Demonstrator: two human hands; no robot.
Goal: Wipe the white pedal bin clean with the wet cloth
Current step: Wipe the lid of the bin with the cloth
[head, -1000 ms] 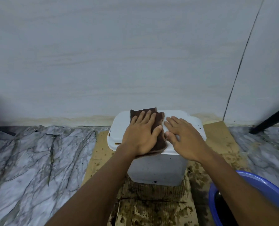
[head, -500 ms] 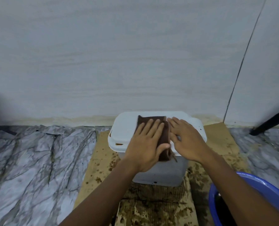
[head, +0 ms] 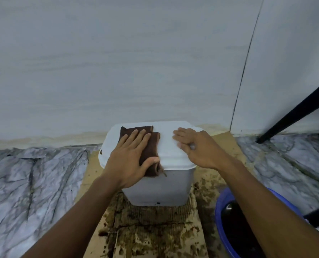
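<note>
The white pedal bin (head: 158, 187) stands against the wall on a stained cardboard sheet, its lid closed. A dark brown wet cloth (head: 151, 146) lies folded on the left half of the lid, one end hanging over the front rim. My left hand (head: 130, 159) presses flat on the cloth, thumb hooked over its front edge. My right hand (head: 197, 148) rests palm down on the right half of the lid, fingers spread and holding nothing, a bare strip of lid between it and the cloth.
A blue basin (head: 235, 224) with dark water sits on the floor at the lower right. Wet, spotted cardboard (head: 151, 231) lies under and in front of the bin. Marble floor (head: 34, 187) spreads to both sides. A black slanted leg (head: 294, 112) stands at the right by the wall.
My left hand has slid the cloth leftward across the lid. My right hand has shifted right, opening a gap of bare lid between the two hands.
</note>
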